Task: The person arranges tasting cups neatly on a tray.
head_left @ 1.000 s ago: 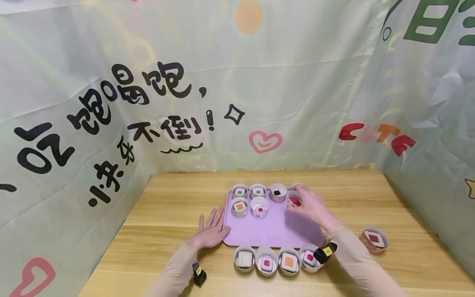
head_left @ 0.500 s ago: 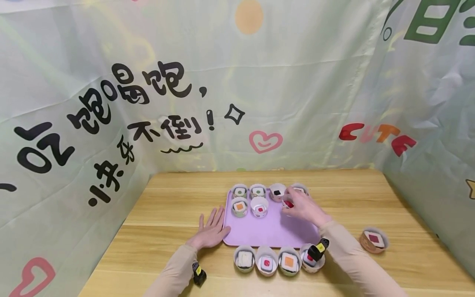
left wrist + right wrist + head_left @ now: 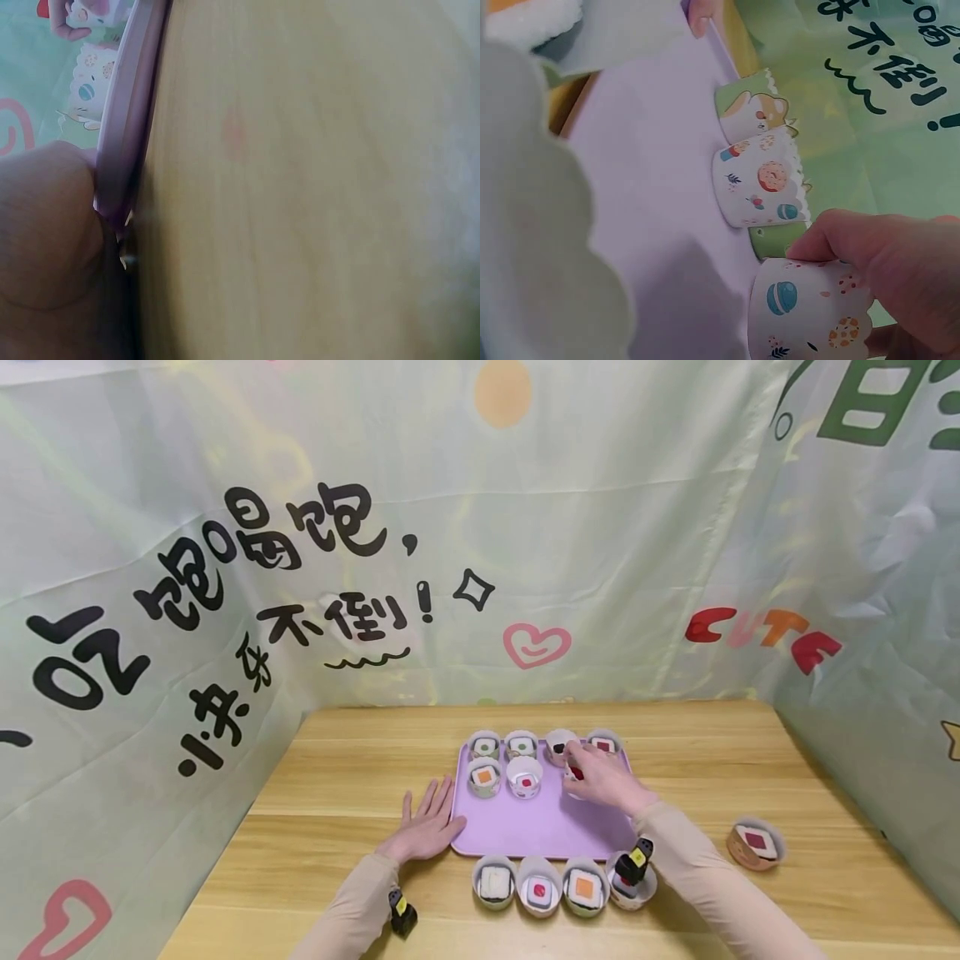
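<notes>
My right hand (image 3: 609,778) grips the rim of a white paper baking cup (image 3: 810,311) printed with a blue macaron and cookies. Something red shows inside it. The cup is at the right of the second row on a lilac tray (image 3: 517,831), beside a white cup (image 3: 524,779) with a red-centred sushi piece. Left of that one stands a green cup (image 3: 484,778) with an orange-topped piece. At the tray's left edge my left hand (image 3: 422,833) lies with fingers spread on the table, its thumb against the rim.
Along the tray's far edge stand several filled cups, among them a red-centred one (image 3: 603,744) at the right. Several more, including an orange-topped cup (image 3: 585,887), line the near side. A brown cup (image 3: 756,843) sits apart on the wooden table (image 3: 337,760). Printed cloth (image 3: 600,527) encloses the back and sides.
My right hand has shifted left over the tray with the red-filled cup, drawing in beside the white one. The back-right cup now shows. My left hand has stayed put.
</notes>
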A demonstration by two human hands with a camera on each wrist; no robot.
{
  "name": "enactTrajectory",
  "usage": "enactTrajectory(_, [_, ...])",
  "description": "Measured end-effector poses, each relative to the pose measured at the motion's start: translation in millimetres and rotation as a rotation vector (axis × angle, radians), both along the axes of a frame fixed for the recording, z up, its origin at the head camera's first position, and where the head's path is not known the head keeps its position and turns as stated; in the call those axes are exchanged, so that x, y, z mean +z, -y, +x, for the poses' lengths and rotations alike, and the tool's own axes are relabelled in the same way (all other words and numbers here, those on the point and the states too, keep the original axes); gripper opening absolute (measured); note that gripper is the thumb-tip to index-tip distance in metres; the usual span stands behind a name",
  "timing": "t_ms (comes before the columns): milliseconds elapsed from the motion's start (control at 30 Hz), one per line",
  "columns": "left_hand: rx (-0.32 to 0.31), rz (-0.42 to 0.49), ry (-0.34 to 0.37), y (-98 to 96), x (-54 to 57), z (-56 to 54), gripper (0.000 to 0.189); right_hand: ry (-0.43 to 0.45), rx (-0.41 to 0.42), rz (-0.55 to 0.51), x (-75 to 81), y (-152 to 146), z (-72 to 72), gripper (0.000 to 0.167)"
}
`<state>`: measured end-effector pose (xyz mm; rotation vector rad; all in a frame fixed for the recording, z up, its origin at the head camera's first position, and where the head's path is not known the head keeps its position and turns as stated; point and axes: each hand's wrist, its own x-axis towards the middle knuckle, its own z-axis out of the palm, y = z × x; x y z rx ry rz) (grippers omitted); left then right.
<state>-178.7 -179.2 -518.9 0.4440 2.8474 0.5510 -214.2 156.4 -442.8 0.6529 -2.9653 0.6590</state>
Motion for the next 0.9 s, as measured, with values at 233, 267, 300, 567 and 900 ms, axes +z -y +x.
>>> enactTrajectory(233, [-0.001, 0.013, 0.002, -0.1, -0.6, 0.3, 0.072, 0.023, -0.022, 0.028, -6.5, 5.2, -1.9, 0.028])
enactTrajectory(267, [-0.001, 0.012, 0.003, -0.1, -0.9, 0.2, 0.072, 0.022, -0.026, 0.031, -7.8, 5.9, -2.3, 0.028])
enactTrajectory(300, [-0.002, 0.010, 0.003, -0.1, -1.1, 0.1, 0.072, 0.020, -0.031, 0.034, -9.0, 6.6, -2.7, 0.028])
enactTrajectory(567, [-0.004, 0.018, 0.005, 0.2, -3.1, -0.5, 0.071, 0.016, -0.033, 0.026, -12.2, 10.8, -2.3, 0.038])
enactTrajectory(900, [-0.009, -0.001, 0.007, 2.2, -5.4, -3.2, 0.073, -0.063, 0.191, 0.012, -9.6, -11.7, -2.3, 0.046])
